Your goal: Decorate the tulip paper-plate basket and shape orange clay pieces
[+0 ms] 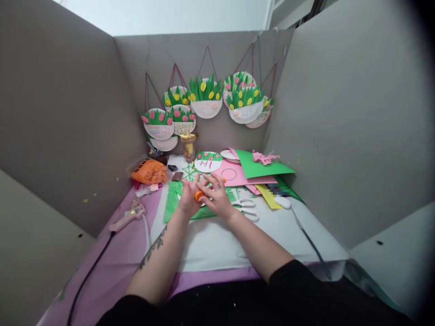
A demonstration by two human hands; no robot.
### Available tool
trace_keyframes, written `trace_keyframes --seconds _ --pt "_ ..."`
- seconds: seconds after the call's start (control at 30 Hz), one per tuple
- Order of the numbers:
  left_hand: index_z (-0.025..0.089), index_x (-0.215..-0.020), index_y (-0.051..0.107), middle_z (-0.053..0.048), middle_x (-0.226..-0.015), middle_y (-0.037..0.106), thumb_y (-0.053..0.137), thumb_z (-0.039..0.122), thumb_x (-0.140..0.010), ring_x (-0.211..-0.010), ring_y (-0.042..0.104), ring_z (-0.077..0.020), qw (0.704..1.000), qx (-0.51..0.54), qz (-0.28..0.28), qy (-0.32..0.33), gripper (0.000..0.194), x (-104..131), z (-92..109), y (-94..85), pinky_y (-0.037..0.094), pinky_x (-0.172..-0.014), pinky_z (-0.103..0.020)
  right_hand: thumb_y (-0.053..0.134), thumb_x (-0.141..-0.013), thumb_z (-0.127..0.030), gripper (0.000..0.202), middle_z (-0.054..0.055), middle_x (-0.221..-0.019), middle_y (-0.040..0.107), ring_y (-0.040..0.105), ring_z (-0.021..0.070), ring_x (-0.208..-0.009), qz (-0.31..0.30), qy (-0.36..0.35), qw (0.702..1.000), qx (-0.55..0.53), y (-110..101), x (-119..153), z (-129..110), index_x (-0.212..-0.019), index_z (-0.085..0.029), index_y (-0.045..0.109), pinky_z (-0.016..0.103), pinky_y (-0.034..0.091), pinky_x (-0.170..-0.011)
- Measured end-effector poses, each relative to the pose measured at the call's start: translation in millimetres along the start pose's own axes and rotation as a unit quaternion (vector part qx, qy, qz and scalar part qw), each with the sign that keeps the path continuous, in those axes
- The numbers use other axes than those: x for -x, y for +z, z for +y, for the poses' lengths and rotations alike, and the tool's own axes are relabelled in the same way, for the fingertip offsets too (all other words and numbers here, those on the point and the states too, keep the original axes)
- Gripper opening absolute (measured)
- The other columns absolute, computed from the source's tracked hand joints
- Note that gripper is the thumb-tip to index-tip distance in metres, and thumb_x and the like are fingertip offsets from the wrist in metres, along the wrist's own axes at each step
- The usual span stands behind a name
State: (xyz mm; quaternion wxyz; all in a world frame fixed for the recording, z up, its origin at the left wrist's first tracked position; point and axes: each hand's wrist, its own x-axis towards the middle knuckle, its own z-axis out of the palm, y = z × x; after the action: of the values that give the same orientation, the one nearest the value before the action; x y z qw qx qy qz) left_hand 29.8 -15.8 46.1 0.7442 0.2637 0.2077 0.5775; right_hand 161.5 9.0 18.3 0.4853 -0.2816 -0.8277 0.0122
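Note:
My left hand [190, 198] and my right hand [216, 197] meet over the middle of the table. A small round orange object [198, 195] sits between them, against the thumb side of my right hand, whose fingers are bent round it. Its kind is not clear. The fingers of my left hand are drawn together, and what they pinch, if anything, is too small to tell. Beneath both hands lies green paper [173, 210] with cut edges. White-handled scissors [249, 213] rest just right of my right hand.
A finished paper-plate basket reading HI [208, 164] lies behind my hands. Pink paper [238, 174] and a green sheet [261, 164] are stacked at right. A glue gun [127, 218] with a cord and an orange bag [149, 172] are at left. Several plate baskets hang on the grey back panel [204, 59].

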Motion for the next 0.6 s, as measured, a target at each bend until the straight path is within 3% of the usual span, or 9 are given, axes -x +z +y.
trace_keyframes --seconds 0.17,0.37,0.47,0.6 --pt "0.032 -0.146 0.017 -0.011 -0.141 0.042 0.015 0.070 -0.082 -0.130 0.041 -0.0247 1.000 0.005 0.019 0.020 0.074 -1.8 -2.1 1.1 0.047 -0.092 -0.038 0.060 -0.082 -0.033 0.016 0.005 -0.124 0.057 0.036 0.0272 -0.127 0.017 0.028 0.999 -0.029 3.0 0.7 -4.7 -0.091 -0.029 0.071 0.051 0.031 -0.105" --pt "0.022 -0.145 0.020 -0.016 -0.132 0.051 0.018 0.064 -0.087 -0.122 0.050 -0.0244 0.998 0.021 0.039 0.039 0.072 -2.4 -6.9 6.3 0.049 -0.088 -0.035 0.058 -0.084 -0.032 0.014 0.004 -0.109 0.065 0.046 0.0244 -0.117 0.058 0.020 0.998 -0.024 7.6 2.4 -8.2 -0.082 -0.028 0.071 0.048 0.034 -0.103" --pt "0.021 -0.143 0.024 -0.017 -0.129 0.053 0.021 0.064 -0.087 -0.116 0.055 -0.0250 0.997 0.034 0.044 0.046 0.071 -3.0 -6.6 6.3 0.051 -0.085 -0.036 0.057 -0.085 -0.035 0.016 0.004 -0.114 0.064 0.046 0.0253 -0.117 0.042 0.024 0.999 -0.010 7.9 3.4 -6.1 -0.090 -0.029 0.071 0.049 0.033 -0.103" --pt "0.030 -0.145 0.018 -0.012 -0.130 0.054 0.022 0.066 -0.085 -0.112 0.057 -0.0241 0.996 0.012 0.047 0.072 0.070 -5.1 -5.7 1.5 0.052 -0.084 -0.037 0.055 -0.085 -0.039 0.034 0.004 -0.127 0.057 0.040 0.0265 -0.124 0.004 0.001 1.000 -0.002 6.9 4.7 -1.6 -0.118 -0.030 0.062 0.049 0.032 -0.104"
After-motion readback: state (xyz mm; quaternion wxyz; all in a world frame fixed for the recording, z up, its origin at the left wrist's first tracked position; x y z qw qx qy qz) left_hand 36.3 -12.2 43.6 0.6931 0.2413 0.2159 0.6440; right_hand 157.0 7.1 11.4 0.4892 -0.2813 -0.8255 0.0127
